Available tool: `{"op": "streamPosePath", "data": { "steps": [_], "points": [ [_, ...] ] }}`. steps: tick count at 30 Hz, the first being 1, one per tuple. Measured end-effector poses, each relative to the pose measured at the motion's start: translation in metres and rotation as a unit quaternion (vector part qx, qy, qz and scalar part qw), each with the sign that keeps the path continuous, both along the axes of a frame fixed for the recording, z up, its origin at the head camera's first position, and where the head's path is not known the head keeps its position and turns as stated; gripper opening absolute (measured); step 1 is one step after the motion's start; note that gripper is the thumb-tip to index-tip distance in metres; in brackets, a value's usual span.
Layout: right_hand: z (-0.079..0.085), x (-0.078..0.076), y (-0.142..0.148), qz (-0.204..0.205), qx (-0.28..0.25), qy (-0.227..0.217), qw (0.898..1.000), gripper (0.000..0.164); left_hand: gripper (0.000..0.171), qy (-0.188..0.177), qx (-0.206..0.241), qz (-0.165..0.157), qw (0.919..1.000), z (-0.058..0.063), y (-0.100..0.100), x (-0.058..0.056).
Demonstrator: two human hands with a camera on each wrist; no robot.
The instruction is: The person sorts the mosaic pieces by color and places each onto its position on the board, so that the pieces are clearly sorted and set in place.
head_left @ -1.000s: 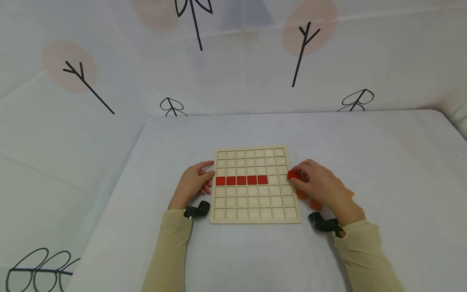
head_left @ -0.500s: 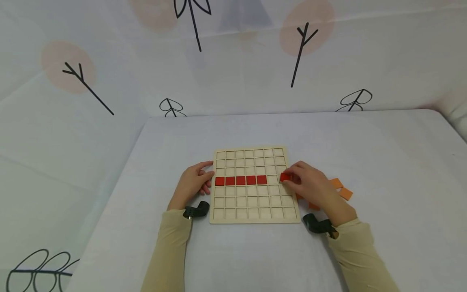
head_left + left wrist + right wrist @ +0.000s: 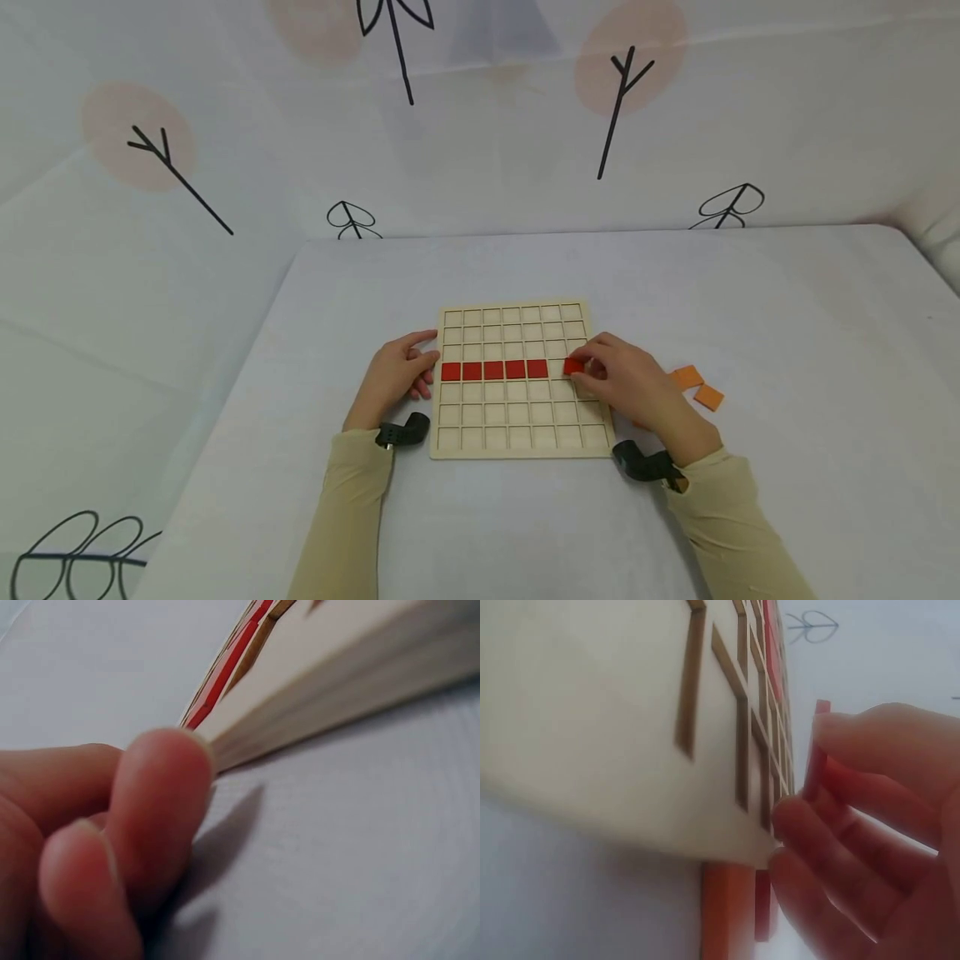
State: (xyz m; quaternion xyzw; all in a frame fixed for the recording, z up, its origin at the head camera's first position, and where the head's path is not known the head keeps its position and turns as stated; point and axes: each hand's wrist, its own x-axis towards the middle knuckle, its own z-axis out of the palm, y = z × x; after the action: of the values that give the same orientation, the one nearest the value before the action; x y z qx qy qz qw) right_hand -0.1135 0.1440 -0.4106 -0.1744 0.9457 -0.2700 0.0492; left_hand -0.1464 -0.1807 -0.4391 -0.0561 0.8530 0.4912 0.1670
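A pale wooden grid board (image 3: 498, 437) lies on the table, with several red square tiles (image 3: 493, 370) side by side in its middle row, starting from the left edge. Over the right part of that same row, my right hand (image 3: 633, 379) pinches another red tile (image 3: 573, 367) between thumb and fingers. In the right wrist view this pinched tile (image 3: 817, 750) stands on edge above the grid. My left hand (image 3: 393, 371) rests at the board's left side, its fingers loosely bent. The left wrist view shows a fingertip (image 3: 169, 772) right at the board's edge.
Loose orange tiles (image 3: 708, 397) lie on the white table right of the board, some partly hidden under the right forearm. In the right wrist view, an orange tile (image 3: 718, 915) and a red one (image 3: 762, 907) show beyond the board's edge. A patterned cloth (image 3: 480, 150) hangs behind.
My right hand has moved left with the red tile, from beyond the board's right edge to over its middle row. More orange tiles came into sight. The left hand stays put.
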Motion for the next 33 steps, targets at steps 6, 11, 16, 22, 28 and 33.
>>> {"op": "streamPosePath", "data": {
  "steps": [6,11,16,22,28,33],
  "points": [
    [0.0,-0.003,-0.006,0.007,0.017,-0.008,1.0,0.027,0.043,0.002,-0.003,-0.004,1.0,-0.001,-0.001,0.0],
    [0.0,-0.007,-0.009,0.014,0.035,-0.006,0.999,0.026,0.044,0.008,-0.006,-0.006,0.9999,-0.001,0.0,0.001],
    [0.0,-0.01,-0.011,0.021,0.043,-0.015,0.999,0.023,0.044,0.008,-0.01,-0.004,0.9999,-0.001,0.0,0.0],
    [-0.001,-0.012,-0.014,0.024,0.052,-0.017,0.998,0.023,0.044,0.005,-0.01,-0.003,0.9999,-0.002,0.0,0.0],
    [-0.002,-0.011,-0.017,0.028,0.047,-0.007,0.998,0.023,0.044,0.006,-0.013,-0.006,0.9999,-0.001,0.0,0.0],
    [-0.004,-0.01,-0.019,0.021,0.04,-0.004,0.999,0.024,0.045,0.001,-0.018,-0.006,0.9998,-0.001,0.0,-0.001]
  ]
}}
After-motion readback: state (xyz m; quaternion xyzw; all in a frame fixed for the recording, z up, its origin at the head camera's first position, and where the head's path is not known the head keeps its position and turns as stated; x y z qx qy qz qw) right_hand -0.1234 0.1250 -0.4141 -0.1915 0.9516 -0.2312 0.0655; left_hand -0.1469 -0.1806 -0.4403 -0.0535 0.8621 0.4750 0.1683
